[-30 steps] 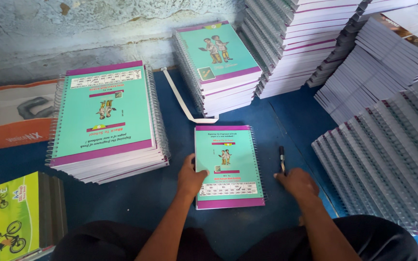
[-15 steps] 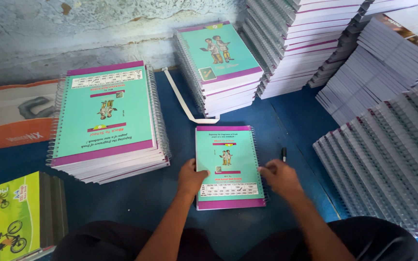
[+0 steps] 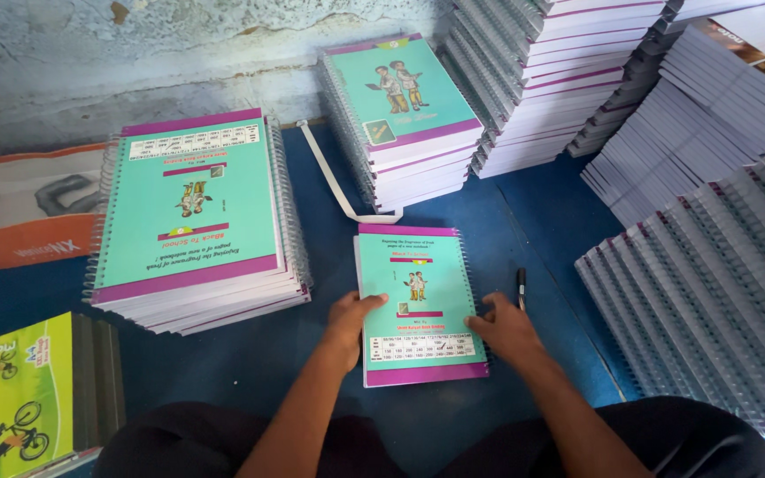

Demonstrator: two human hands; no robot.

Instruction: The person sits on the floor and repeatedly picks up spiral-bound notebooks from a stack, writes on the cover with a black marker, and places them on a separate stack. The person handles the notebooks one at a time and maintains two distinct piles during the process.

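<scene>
Head view: left hand [image 3: 349,326] and right hand [image 3: 508,331] lie flat, fingers spread, on the single notebook's [image 3: 416,292] side edges on the blue floor [image 3: 533,212], squaring it; lifting calls for a grip under both edges.

A rough, pale blue-grey plaster wall [image 3: 179,53] with chipped patches fills the upper left of the frame. Below it, a dark blue floor covering [image 3: 542,212] spreads across the centre. Soft, even daylight falls throughout, casting faint shadows.
</scene>
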